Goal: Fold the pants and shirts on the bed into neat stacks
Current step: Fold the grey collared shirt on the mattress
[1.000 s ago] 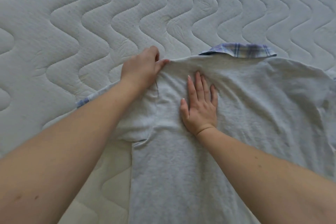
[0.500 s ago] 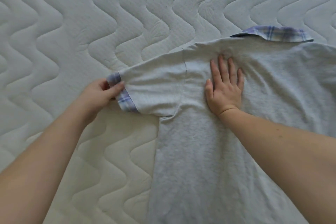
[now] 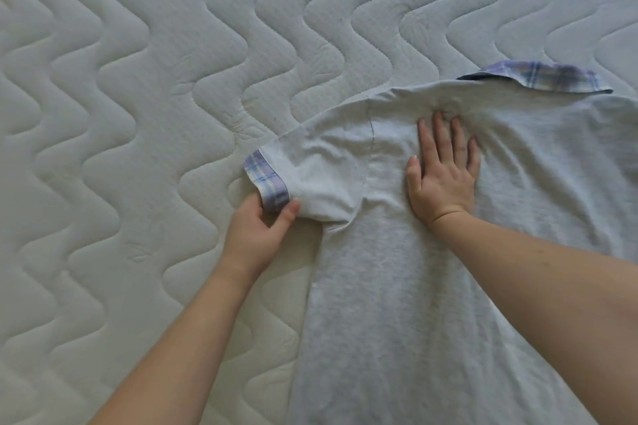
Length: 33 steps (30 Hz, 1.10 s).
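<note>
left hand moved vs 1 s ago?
Yes. The left hand went from the shirt shoulder out to the plaid sleeve cuff, away from the collar.

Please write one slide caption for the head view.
Left hand pinches grey shirt's plaid cuff; right hand presses it flat.

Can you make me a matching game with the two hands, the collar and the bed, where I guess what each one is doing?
Things:
1. left hand
2. right hand
3. collar
4. mattress

States:
A. white with wavy quilting
B. pinches the plaid sleeve cuff
C. plaid, at the far edge of the shirt
D. lies flat on the grey fabric

Pairs: 1-B, 2-D, 3-C, 4-A
</note>
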Tool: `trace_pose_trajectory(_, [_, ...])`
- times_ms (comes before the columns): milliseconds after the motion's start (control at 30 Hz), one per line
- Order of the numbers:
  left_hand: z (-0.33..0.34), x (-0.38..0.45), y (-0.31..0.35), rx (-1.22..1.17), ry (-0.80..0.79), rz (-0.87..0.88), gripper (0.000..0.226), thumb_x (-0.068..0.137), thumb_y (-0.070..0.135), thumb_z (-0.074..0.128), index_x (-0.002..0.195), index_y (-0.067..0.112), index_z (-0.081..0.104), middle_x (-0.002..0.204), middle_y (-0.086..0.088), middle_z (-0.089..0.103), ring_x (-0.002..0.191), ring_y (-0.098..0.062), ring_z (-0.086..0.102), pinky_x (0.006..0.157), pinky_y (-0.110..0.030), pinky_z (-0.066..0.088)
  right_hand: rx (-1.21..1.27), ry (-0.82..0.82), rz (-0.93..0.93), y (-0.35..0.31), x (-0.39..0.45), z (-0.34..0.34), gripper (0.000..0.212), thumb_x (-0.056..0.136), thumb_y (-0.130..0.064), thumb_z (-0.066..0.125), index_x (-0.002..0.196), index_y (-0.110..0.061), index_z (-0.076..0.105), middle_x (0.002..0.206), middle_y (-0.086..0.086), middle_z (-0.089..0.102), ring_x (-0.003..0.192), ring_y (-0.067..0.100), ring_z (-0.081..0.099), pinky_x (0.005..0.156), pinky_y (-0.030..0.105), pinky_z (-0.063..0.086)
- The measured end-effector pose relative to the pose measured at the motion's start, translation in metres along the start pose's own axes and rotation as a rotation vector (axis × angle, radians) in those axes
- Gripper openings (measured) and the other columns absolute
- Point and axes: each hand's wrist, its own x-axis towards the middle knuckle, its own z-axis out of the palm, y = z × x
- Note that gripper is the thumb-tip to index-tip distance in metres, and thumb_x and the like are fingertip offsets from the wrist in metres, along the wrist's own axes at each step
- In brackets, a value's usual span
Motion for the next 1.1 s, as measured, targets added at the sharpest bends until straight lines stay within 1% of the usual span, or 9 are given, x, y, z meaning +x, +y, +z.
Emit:
trace_pose_trajectory(200, [0.004,0.006,-0.005,0.135,0.134,-0.089,0.009,0.093,0.038,0.062,0.1,0.033,0.057,0.088,0.024,0.063,0.081,0.002,0.055,0.065,-0.01,0.039,0.009,0.002,0.0,-0.001,0.0,0.0,0.063,0.094,-0.048,0.018,0.155,-0.032,0.014,0.164,-0.006,0.008,0.151,0.018,0.002,0.121,0.045,-0.001])
trace_pose_trajectory(433, [0.011,-0.006,-0.023,0.054,0.125,-0.427,0.032,0.082,0.031,0.076,0.103,0.019,0.055,0.085,0.001,0.068,0.083,-0.022,0.067,0.078,-0.039,0.054,0.012,0.004,-0.008,0.0,0.001,0.0,0.064,0.094,-0.047,0.019,0.156,-0.032,0.012,0.164,-0.006,0.006,0.151,0.018,0.0,0.121,0.044,-0.003])
trace_pose_trajectory(533, [0.012,-0.02,-0.017,0.277,0.273,-0.221,0.043,0.079,0.024,0.078,0.104,0.016,0.044,0.08,-0.001,0.052,0.075,-0.024,0.055,0.063,-0.032,0.045,0.022,0.01,-0.011,0.0,0.001,0.001,0.064,0.094,-0.047,0.02,0.156,-0.032,0.013,0.164,-0.006,0.007,0.151,0.018,0.0,0.121,0.045,-0.003])
trace_pose_trajectory(633, [0.02,-0.028,-0.005,0.479,0.291,0.298,0.024,0.086,0.021,0.064,0.1,0.012,0.047,0.09,-0.004,0.051,0.082,-0.019,0.048,0.077,-0.031,0.04,0.021,0.011,-0.012,0.001,0.001,0.001,0.064,0.094,-0.047,0.02,0.156,-0.031,0.013,0.164,-0.006,0.007,0.151,0.018,0.0,0.121,0.045,-0.002])
trace_pose_trajectory(733, [0.046,-0.029,0.004,0.61,0.087,0.539,0.03,0.09,0.028,0.056,0.116,0.013,0.054,0.12,-0.009,0.059,0.116,-0.025,0.053,0.099,-0.037,0.039,0.015,0.017,-0.015,0.001,0.001,0.002,0.064,0.094,-0.047,0.02,0.156,-0.032,0.012,0.164,-0.006,0.007,0.151,0.018,0.0,0.121,0.045,-0.003])
trace_pose_trajectory(833, [0.078,-0.028,0.01,0.82,-0.09,0.554,0.057,0.096,0.037,0.043,0.148,0.012,0.04,0.155,-0.008,0.036,0.146,-0.025,0.028,0.119,-0.043,0.021,0.022,0.029,-0.018,0.001,0.001,0.003,0.063,0.094,-0.047,0.021,0.155,-0.032,0.014,0.164,-0.005,0.009,0.151,0.018,0.002,0.121,0.046,-0.001])
trace_pose_trajectory(967, [0.1,-0.022,-0.003,1.067,-0.354,0.4,0.07,0.099,0.053,0.017,0.154,0.018,-0.009,0.163,-0.001,-0.012,0.149,-0.019,-0.015,0.123,-0.042,-0.001,0.025,0.047,-0.019,0.001,0.001,0.003,0.063,0.094,-0.046,0.022,0.155,-0.031,0.018,0.164,-0.005,0.012,0.151,0.019,0.005,0.121,0.046,0.001])
trace_pose_trajectory(1033, [0.104,-0.023,-0.001,1.075,-0.325,0.376,0.07,0.099,0.054,0.017,0.157,0.017,0.003,0.164,-0.002,-0.005,0.151,-0.022,-0.005,0.123,-0.044,0.003,0.023,0.043,-0.023,0.001,0.001,0.003,0.063,0.094,-0.046,0.022,0.155,-0.031,0.017,0.164,-0.005,0.011,0.151,0.019,0.004,0.121,0.047,0.001])
trace_pose_trajectory(1100, [0.104,-0.019,0.015,0.925,-0.228,0.425,0.061,0.099,0.048,0.026,0.147,0.014,0.043,0.154,-0.007,0.038,0.144,-0.028,0.033,0.118,-0.045,0.022,0.018,0.034,-0.019,0.0,0.0,0.003,0.063,0.094,-0.045,0.021,0.155,-0.031,0.016,0.164,-0.006,0.009,0.151,0.018,0.003,0.121,0.047,0.002])
